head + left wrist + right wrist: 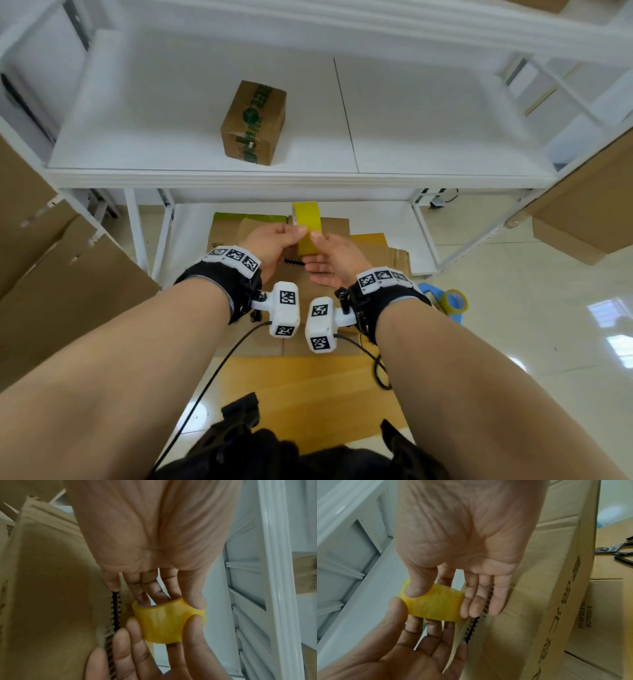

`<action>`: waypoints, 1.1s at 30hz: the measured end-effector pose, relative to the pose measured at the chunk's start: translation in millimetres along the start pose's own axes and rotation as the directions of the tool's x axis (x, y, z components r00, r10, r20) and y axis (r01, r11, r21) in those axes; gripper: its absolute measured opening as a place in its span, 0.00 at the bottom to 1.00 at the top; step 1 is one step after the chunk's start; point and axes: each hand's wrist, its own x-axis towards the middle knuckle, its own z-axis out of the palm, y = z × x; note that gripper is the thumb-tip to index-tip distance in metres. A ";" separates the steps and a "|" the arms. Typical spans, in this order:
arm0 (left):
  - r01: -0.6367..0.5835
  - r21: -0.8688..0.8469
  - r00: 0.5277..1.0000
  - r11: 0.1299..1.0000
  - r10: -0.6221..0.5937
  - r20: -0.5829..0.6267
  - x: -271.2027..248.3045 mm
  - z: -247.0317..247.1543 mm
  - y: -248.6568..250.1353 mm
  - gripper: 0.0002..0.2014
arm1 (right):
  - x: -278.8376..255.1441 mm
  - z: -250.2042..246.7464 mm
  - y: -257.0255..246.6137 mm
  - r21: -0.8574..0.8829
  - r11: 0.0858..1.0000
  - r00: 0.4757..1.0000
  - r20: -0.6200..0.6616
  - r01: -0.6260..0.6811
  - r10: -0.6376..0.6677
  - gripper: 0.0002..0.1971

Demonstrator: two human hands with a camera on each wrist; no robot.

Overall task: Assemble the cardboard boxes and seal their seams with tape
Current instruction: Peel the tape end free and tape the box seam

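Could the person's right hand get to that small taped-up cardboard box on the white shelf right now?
Probably not right away. The right hand, with the left hand, is pinching the yellow tape roll. The small brown taped cardboard box stands alone on the white shelf, nothing blocking it, once the tape is released.

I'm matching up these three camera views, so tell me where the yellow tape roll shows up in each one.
Head view: yellow tape roll sits centre, below the shelf edge, pinched between left hand and right hand.
Left wrist view: lower centre, below the fingers.
Right wrist view: left of centre, under the thumb.
Shared landmark: the black serrated strip beside the roll.
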 end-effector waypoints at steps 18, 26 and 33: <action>0.012 -0.229 0.995 0.973 -0.035 -0.097 7.2 6.0 0.8 0.11 | 17.2 -5.7 -15.7 -0.127 0.977 0.985 -0.009 0.172 -0.175 0.12; 0.030 -0.123 0.999 0.992 -0.034 -0.028 7.6 -7.4 -15.9 0.05 | 16.8 0.2 -21.0 -0.087 0.990 0.994 0.019 0.108 -0.107 0.11; 0.060 -0.204 0.998 0.977 -0.063 -0.007 8.8 -12.7 -2.6 0.09 | 16.4 2.9 -18.3 -0.112 0.977 0.983 0.036 0.181 -0.178 0.10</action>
